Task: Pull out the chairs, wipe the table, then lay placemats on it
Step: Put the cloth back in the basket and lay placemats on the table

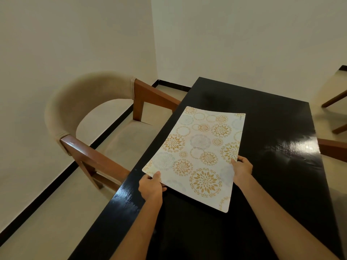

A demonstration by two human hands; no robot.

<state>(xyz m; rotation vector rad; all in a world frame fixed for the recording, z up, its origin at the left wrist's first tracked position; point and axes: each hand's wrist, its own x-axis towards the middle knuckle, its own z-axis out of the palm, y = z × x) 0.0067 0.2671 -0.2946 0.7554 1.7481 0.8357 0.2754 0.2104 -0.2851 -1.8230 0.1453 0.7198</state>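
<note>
A white placemat printed with gold and pale blue flower circles is held just over the glossy black table, near its left edge. My left hand grips the mat's near left corner, thumb on top. On the mat's right long edge, my right hand pinches it with the fingers curled over. The mat bows slightly, its far end close to the tabletop. A beige chair with brown wooden arms stands pulled out at the table's left side.
Part of another wooden chair shows at the table's right edge, and further chair legs stand beyond it. Cream walls with a black skirting meet in the corner behind the table. The floor is beige tile.
</note>
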